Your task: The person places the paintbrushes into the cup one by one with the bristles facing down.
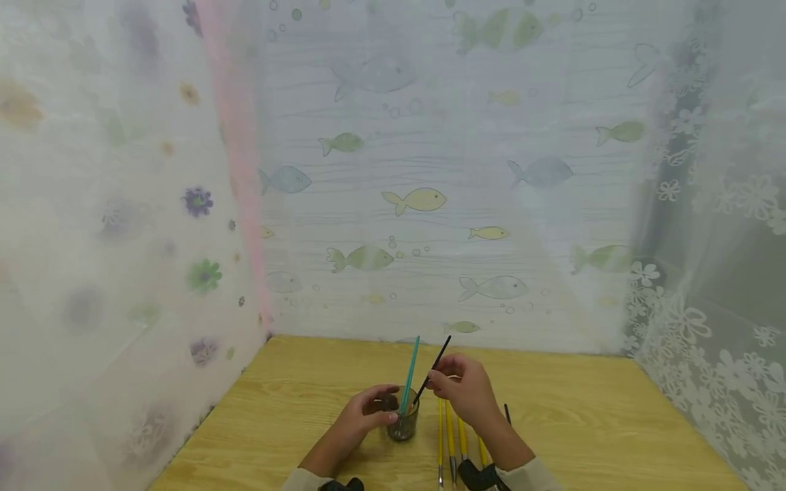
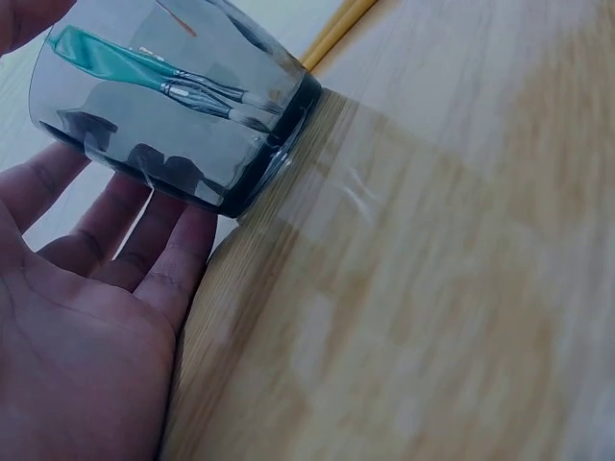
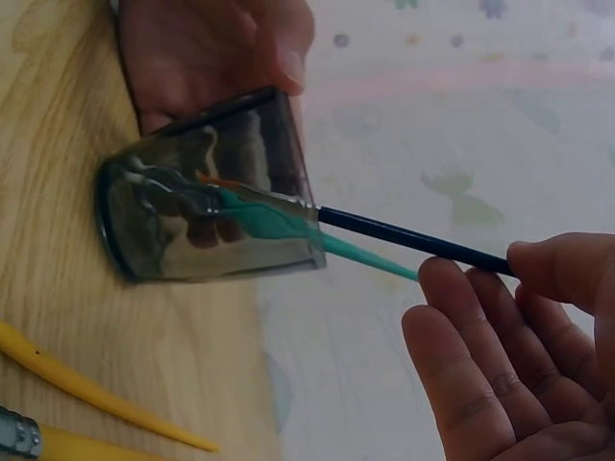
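A smoky clear glass (image 1: 403,429) stands on the table, with my left hand (image 1: 356,419) curled around its left side, thumb near the rim. Inside lean two teal paintbrushes (image 2: 125,65), bristles down near the bottom; their handles rise above the rim. My right hand (image 1: 469,394) pinches a dark blue paintbrush (image 3: 413,237) by its handle between thumb and fingers. That brush slants down into the glass, its metal ferrule at the mouth and its orange-brown bristles inside. In the right wrist view, the left hand is partly hidden behind the glass.
Several yellow-handled paintbrushes (image 1: 451,436) lie side by side on the wood-grain table (image 1: 583,423), right of the glass and partly under my right forearm. A dark handle tip (image 1: 507,413) shows beside that forearm. Fish-patterned curtain (image 1: 424,273) hangs behind the table, flowered sheets at both sides.
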{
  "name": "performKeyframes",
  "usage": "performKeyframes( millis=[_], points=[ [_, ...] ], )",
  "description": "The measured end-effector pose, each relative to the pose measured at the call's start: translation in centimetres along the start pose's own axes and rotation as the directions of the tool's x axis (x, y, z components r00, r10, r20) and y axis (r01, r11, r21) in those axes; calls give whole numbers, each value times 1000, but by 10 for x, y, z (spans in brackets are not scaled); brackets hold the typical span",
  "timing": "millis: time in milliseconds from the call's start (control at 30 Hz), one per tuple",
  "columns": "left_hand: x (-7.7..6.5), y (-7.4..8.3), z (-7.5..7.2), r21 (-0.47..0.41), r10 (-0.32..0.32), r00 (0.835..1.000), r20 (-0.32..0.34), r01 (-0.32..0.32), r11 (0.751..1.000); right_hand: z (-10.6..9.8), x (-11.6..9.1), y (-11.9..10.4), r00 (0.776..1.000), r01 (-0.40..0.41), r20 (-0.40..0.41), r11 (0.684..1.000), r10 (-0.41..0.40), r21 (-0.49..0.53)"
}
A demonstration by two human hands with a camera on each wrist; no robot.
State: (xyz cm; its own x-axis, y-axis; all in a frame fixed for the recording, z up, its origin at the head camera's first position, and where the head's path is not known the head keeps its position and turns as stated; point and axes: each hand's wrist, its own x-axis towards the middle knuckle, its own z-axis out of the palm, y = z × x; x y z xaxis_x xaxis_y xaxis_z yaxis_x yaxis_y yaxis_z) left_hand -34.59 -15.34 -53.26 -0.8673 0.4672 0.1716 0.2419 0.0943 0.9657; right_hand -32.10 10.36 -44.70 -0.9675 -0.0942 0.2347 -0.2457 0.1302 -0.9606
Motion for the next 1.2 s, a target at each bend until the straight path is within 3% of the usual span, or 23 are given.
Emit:
performKeyframes(
  millis=[400,767,1200],
  points=[
    [1,-3,0,-20,8,1000,-5,-8,1000,8,0,14,998,-22,52,999,24,-28],
    [-1,0,-2,-61,14,999,44,-11,998,9,0,23,997,-43,59,993,49,-107],
    [1,0,-1,-64,15,999,51,-11,998,11,0,27,994,-49,87,993,59,-108]
  ],
)
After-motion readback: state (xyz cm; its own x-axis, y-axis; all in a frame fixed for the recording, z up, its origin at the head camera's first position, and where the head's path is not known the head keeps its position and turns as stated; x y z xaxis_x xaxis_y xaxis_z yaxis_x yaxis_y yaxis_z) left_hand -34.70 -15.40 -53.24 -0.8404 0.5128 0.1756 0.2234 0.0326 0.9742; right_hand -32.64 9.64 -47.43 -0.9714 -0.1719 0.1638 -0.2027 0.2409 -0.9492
